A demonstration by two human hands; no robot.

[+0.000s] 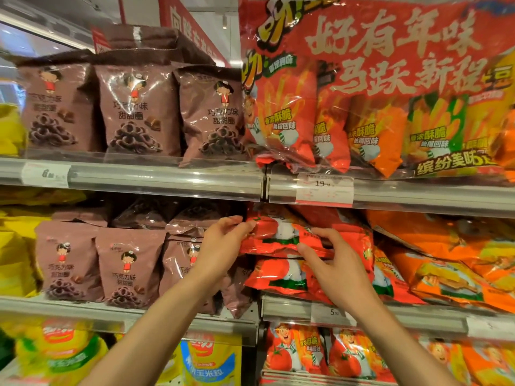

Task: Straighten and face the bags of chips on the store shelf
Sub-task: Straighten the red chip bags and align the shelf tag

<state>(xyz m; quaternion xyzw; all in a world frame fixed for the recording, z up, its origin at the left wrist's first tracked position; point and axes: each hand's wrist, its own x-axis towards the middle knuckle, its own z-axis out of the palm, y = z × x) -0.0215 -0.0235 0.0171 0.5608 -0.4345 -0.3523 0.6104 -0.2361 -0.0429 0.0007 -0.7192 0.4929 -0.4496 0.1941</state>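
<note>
Head view: left hand [223, 243] and right hand [331, 263] pinch opposite ends of the top red chip bag [281, 235], lying flat on the stack, likely to square it.

Top bag [281, 232] lies on another bag [278, 277], between both hands.

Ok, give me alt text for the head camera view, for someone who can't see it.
Two bare hands, left hand and right hand, grip a red chip bag lying flat atop a stack on the middle shelf. Brown snack bags stand upright to its left, orange bags lie tilted to its right.
</note>
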